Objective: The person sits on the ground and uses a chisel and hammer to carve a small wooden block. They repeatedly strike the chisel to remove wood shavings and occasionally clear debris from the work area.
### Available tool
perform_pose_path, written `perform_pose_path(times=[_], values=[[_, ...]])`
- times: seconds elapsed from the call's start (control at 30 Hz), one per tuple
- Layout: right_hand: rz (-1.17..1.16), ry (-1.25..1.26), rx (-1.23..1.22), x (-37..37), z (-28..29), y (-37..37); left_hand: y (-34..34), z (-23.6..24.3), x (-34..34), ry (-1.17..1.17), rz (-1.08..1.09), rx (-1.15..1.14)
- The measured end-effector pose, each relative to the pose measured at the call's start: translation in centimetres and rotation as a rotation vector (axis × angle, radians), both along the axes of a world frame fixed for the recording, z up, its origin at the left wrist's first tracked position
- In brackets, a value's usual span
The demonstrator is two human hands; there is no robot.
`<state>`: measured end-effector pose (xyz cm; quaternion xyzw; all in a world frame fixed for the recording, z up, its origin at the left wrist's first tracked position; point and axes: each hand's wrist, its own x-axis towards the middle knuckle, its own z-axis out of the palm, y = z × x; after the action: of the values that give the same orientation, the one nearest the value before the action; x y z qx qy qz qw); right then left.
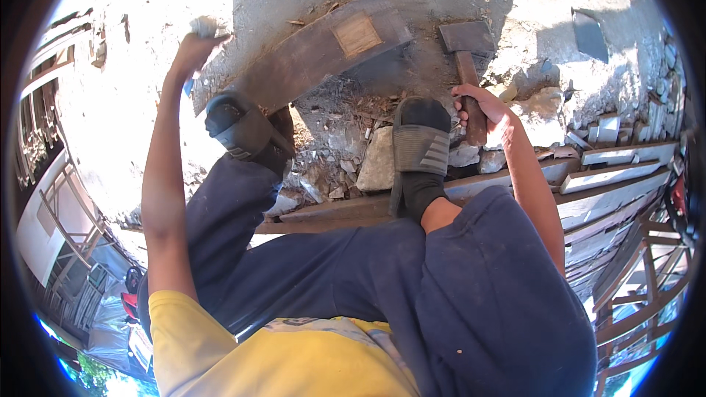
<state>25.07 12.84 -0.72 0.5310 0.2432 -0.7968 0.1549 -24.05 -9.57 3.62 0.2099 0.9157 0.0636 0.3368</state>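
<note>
My right hand (482, 112) is closed round the lower handle of a dark mallet (466, 66). Its blocky head points away from me, close to the ground. Off to the left, my left hand (195, 51) is raised over sunlit ground with its fingers curled. Something small and greyish shows at its fingertips, too blurred and bright to make out. Between the hands lies a long dark wooden plank (301, 59), slanting up to the right, with a paler rectangular patch (358, 34) near its far end. My left sandalled foot (246, 129) is at the plank's near end.
My right sandalled foot (423, 140) stands beside a pale stone block (377, 162). Rubble and wood chips lie between my feet. Stacked boards (610, 176) are at the right, and a dark flat piece (589, 35) lies far right. Wooden framing (640, 279) stands at the lower right.
</note>
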Motion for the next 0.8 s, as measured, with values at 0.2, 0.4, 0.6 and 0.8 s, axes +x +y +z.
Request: perform_pose_path(times=[0.2, 0.4, 0.6, 0.8], values=[[-0.008, 0.048, -0.052, 1.0, -1.1, 0.6, 15.1, 7.3, 13.4, -0.638, 0.268, 0.849], [0.007, 0.089, -0.006, 1.0, -1.0, 0.4, 20.3, 6.9, 19.8, -0.746, 0.256, 1.007], [0.023, 0.098, 0.007, 1.6, -0.9, 0.9, 22.1, 3.6, 20.7, -0.895, 0.225, 0.946], [0.049, 0.084, 0.006, 1.7, -1.0, 1.3, 22.0, 1.1, 21.1, -0.876, -0.057, 0.809]])
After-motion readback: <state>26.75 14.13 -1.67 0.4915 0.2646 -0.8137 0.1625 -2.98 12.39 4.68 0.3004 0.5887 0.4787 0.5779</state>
